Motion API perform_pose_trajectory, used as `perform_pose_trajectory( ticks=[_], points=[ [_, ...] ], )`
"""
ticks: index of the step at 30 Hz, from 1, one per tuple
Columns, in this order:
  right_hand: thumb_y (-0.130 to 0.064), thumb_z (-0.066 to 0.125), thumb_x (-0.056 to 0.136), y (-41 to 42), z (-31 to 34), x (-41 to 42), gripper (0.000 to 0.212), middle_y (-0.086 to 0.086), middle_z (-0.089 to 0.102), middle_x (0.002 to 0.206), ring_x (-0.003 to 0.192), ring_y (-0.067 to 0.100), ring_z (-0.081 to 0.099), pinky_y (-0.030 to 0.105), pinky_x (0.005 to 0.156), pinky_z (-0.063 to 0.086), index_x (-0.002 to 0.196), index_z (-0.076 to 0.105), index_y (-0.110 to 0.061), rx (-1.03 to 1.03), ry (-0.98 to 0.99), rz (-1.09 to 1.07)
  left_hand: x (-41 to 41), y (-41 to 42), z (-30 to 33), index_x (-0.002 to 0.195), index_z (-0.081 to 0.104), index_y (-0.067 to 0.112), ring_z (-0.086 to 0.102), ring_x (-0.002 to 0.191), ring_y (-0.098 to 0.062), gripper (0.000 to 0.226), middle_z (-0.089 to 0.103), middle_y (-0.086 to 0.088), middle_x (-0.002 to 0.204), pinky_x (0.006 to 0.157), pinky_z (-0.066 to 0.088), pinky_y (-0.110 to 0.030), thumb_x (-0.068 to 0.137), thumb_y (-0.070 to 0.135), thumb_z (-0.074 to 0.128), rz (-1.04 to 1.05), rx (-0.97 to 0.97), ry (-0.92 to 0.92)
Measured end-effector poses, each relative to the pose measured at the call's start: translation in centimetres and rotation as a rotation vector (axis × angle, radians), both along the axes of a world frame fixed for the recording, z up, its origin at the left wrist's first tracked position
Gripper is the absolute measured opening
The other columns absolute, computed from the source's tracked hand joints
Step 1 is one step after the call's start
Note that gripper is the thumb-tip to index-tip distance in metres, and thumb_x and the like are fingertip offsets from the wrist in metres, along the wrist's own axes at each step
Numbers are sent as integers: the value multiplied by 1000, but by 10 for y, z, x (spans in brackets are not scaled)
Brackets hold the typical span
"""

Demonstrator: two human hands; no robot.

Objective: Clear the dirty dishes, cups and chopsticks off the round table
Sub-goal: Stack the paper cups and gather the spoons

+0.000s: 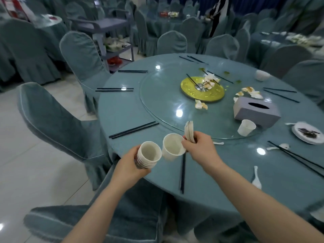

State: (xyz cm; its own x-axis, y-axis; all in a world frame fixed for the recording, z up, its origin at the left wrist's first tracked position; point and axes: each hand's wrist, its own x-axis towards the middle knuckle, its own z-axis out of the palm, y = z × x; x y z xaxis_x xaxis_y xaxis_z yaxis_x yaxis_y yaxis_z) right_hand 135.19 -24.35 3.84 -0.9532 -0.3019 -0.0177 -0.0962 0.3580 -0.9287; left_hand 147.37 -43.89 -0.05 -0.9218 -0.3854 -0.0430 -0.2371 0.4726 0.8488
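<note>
My left hand (130,162) grips a stack of white paper cups (149,155) above the near edge of the round table (122,109). My right hand (199,146) holds a single paper cup (172,146) by its rim, together with a stack of small plates (189,131) held on edge. One paper cup (246,128) stands on the glass turntable (163,95). A dirty plate (306,132) lies at the right. A white bowl (262,75) sits at the far side. Several pairs of black chopsticks (133,130) and white spoons (256,178) lie around the table.
A grey tissue box (256,112) and crumpled napkins (201,104) sit on the turntable by a gold centre disc (201,92). Covered chairs (57,120) ring the table. A service cart (112,28) with dishes stands at the back left.
</note>
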Motion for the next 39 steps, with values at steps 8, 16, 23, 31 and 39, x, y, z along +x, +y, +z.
perform_pose_trajectory(
  ticks=[8,16,23,31,39],
  points=[
    [-21,65,78,44,23,40,26,1,51,66,60,13,38,30,56,34,88,63,2,-56,41,-80,27,49,10,100,47,56,56,85,16,61,62,30,95,65,41,-9,61,24,80,-133,-61,-35],
    [-18,64,80,59,17,22,17,-4,49,61,53,10,37,17,45,31,83,63,-1,-64,-59,102,-3,85,26,96,45,60,51,89,25,60,52,50,95,59,42,-1,58,27,79,-220,-34,-53],
    [-23,67,84,130,7,-65,24,-4,50,60,50,6,38,20,50,33,79,60,-1,-7,-58,81,-101,152,18,98,41,73,57,91,17,68,57,43,100,65,44,-5,49,36,71,-214,-14,-31],
    [-33,64,85,237,-12,-173,23,-3,58,64,53,5,47,22,53,39,86,65,-10,49,-57,-113,-211,245,-3,102,53,46,60,88,12,57,66,25,98,74,48,-13,54,25,76,-209,117,-34],
    [-33,66,84,318,-46,-214,21,-8,56,56,47,3,44,23,51,37,80,63,-13,100,-120,-279,-292,299,-10,114,47,35,60,85,14,67,63,19,105,72,49,-13,66,4,82,-203,263,13]
  ],
)
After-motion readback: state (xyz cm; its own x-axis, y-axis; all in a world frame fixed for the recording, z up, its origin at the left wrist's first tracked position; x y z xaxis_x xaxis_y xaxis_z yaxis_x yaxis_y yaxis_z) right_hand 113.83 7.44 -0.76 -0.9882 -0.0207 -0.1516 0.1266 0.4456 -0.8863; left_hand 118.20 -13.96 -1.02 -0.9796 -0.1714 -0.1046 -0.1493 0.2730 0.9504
